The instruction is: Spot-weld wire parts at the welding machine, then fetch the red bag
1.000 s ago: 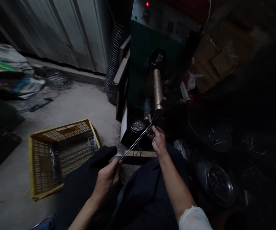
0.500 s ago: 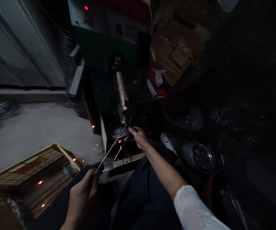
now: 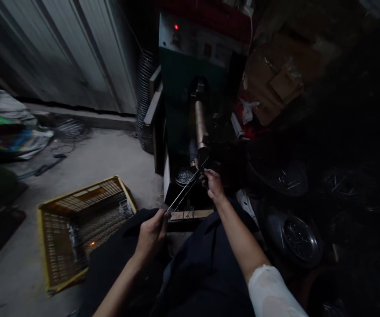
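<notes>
My left hand (image 3: 152, 231) is closed around the near end of a thin metal rod (image 3: 184, 189), which slopes up and away. A second thin line runs beside it; whether this is one bent rod or two, I cannot tell. The far end reaches the tip of a spot welder's copper-coloured electrode arm (image 3: 201, 123). My right hand (image 3: 213, 182) is pinched just right of that tip, its fingertips dark. What it grips there is too dim to make out. Under the tip sits a round dish (image 3: 186, 177) of small metal pieces.
The green and white welder body (image 3: 193, 61) has a lit red lamp. On the floor at left lies a yellow plastic crate (image 3: 43, 246) holding metal pieces and a glowing ember. Basins (image 3: 317, 253) of metal parts stand at right. Behind are cardboard boxes (image 3: 285, 86) and a corrugated wall (image 3: 87, 57).
The view has swung left, so the machine sits further right. The sparks around the electrode tip are gone; one ember glows in the crate. My left hand is closer to the tip.
</notes>
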`<state>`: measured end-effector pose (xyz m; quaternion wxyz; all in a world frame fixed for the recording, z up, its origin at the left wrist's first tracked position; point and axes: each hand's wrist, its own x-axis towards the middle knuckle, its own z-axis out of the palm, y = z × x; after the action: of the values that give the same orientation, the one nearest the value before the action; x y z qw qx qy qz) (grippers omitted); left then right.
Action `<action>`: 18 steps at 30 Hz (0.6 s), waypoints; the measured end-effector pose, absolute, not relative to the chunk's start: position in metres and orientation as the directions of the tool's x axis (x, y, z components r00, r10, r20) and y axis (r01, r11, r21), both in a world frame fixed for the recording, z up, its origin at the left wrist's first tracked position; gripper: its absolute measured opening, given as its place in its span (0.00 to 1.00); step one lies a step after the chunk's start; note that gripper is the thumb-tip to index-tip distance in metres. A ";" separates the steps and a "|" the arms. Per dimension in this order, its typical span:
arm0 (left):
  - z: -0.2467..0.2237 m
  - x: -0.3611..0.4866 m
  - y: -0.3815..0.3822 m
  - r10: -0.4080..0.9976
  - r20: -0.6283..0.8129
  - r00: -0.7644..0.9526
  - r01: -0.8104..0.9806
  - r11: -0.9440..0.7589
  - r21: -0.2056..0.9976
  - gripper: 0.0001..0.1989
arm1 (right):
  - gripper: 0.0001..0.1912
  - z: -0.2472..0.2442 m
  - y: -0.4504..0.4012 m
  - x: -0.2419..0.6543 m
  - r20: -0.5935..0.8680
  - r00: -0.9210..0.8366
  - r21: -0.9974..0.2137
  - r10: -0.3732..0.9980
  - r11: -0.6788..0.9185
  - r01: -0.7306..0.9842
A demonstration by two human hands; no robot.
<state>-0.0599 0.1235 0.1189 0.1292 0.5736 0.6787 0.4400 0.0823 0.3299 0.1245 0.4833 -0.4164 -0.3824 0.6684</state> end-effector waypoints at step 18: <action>0.107 -0.070 0.131 0.915 0.233 -0.328 0.657 0.043 0.753 0.14 | 0.13 0.127 0.337 0.080 -0.147 -0.257 -0.928 0.955 -0.224 -0.298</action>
<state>-0.0702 0.1314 0.1067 0.1581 0.5577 0.7048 0.4089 0.0804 0.3375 0.1271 0.4641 -0.3950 -0.4157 0.6751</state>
